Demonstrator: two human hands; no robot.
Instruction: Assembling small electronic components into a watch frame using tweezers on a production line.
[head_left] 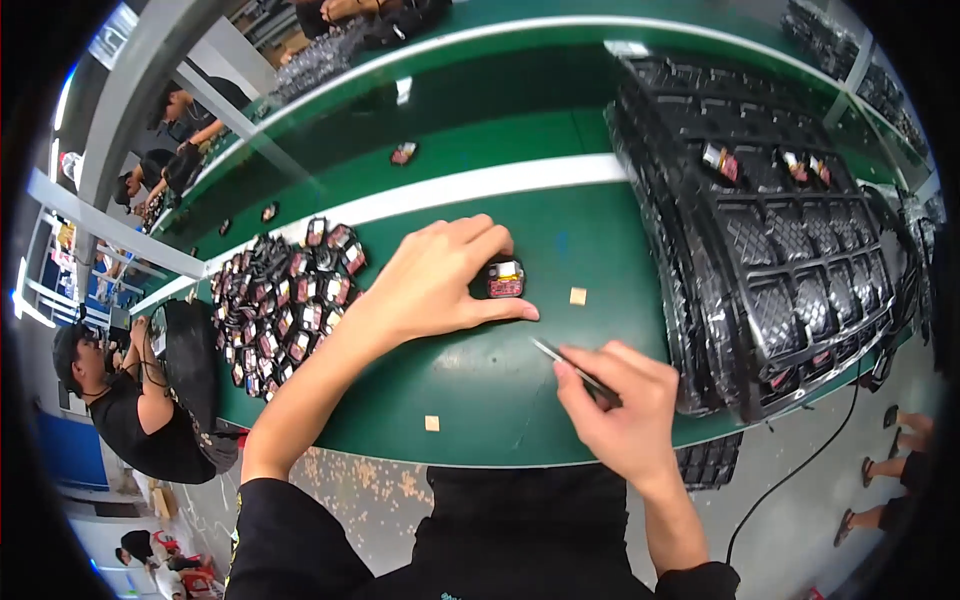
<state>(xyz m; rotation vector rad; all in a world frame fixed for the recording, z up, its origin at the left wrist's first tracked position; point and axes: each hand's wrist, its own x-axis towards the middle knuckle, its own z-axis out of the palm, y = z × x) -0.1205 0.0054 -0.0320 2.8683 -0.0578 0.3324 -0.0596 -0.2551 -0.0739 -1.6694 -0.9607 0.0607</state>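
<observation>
My left hand (435, 280) rests on the green table (480, 390) and pinches a small black part with a red and yellow face (505, 279) between thumb and fingers. My right hand (620, 405) holds thin metal tweezers (560, 360), whose tip points up and left toward the small part, a short way below it. A tiny tan square (577, 296) lies just right of the part. Another tan square (431, 423) lies near the table's front edge.
A pile of several similar small black parts (285, 300) lies to the left. Stacked black moulded trays (770, 230) fill the right side, a few parts in the top one. One stray part (403, 153) lies farther back. Other people work at left and beyond.
</observation>
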